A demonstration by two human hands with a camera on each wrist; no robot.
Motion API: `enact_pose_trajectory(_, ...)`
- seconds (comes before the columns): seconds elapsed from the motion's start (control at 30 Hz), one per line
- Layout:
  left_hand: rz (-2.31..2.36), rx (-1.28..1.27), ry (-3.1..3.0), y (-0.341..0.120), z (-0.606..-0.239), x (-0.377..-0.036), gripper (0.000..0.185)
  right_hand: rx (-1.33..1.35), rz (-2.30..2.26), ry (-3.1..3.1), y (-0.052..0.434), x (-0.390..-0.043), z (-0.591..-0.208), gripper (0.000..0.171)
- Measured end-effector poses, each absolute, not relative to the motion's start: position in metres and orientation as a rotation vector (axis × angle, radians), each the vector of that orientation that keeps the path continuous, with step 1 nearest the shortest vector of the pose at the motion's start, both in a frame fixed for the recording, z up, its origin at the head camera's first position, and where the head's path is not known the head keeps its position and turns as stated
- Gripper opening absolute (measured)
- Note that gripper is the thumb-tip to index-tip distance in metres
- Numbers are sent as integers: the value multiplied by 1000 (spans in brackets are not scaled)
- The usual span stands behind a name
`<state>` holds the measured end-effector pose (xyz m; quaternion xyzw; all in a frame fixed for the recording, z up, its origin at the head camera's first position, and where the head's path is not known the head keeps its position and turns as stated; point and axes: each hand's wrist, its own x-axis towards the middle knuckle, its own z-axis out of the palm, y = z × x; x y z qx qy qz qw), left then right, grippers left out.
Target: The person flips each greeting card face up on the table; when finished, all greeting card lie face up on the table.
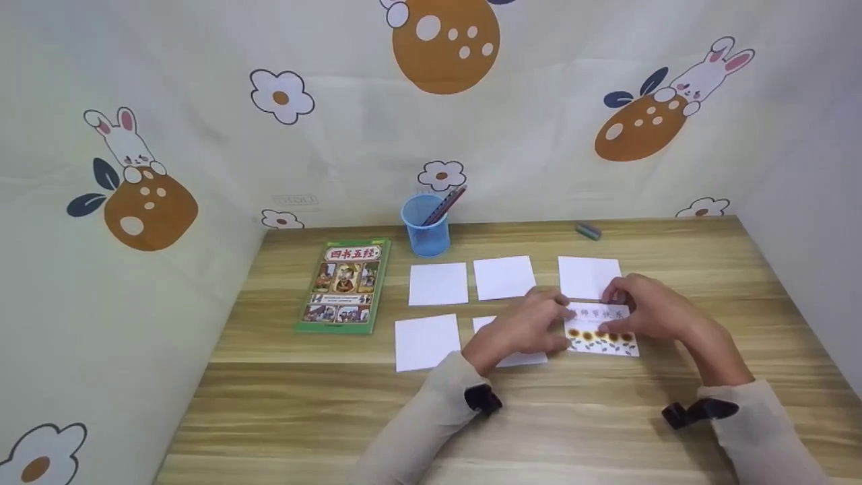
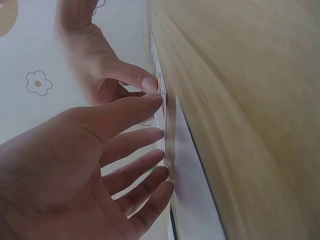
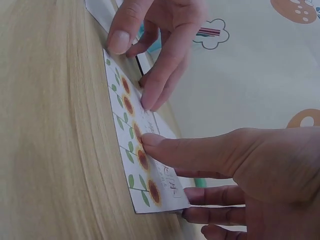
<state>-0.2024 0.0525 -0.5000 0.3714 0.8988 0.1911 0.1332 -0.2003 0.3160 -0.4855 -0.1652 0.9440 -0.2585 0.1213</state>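
Observation:
A card with a row of sunflowers and printed characters (image 1: 609, 343) lies flat on the wooden table (image 1: 283, 404). My left hand (image 1: 522, 327) reaches in from the left with straight fingers, and its fingertips (image 3: 149, 102) touch the card's face (image 3: 135, 150) near the left edge. My right hand (image 1: 650, 311) rests on the card from the right. Its thumb (image 3: 155, 141) presses on the sunflower row, and its fingers (image 3: 205, 196) lie along the far edge. A plain white card (image 2: 192, 190) lies partly under my left hand.
Three white cards (image 1: 504, 277) form a row behind my hands, and another (image 1: 427, 341) lies at the front left. A green book (image 1: 343, 284) sits at the left. A blue pen cup (image 1: 425, 228) and a small grey-green eraser (image 1: 588, 231) stand near the patterned backdrop.

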Motion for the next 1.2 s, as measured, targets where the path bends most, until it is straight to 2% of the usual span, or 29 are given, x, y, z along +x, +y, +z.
enact_pose_trajectory(0.2,628,1016,2588,40,-495,-206,53,-466,-755,2749,318,-200,-488,45)
enact_pose_trajectory(0.5,685,1011,2622,-8,-491,-207,48,-514,-705,2791,310,-196,-482,45)
enact_pose_trajectory(0.63,714,988,2646,-29,-494,-208,45,-588,-741,2808,290,-193,-481,46)
enact_pose_trajectory(0.87,717,961,2639,-44,-495,-211,45,-757,-773,2794,239,-196,-484,39)
enact_pose_trajectory(1.1,748,909,2648,-48,-497,-210,43,-852,-732,2773,194,-193,-488,53)
enact_pose_trajectory(1.2,759,875,2658,-51,-499,-209,37,-922,-680,2749,183,-188,-491,65)
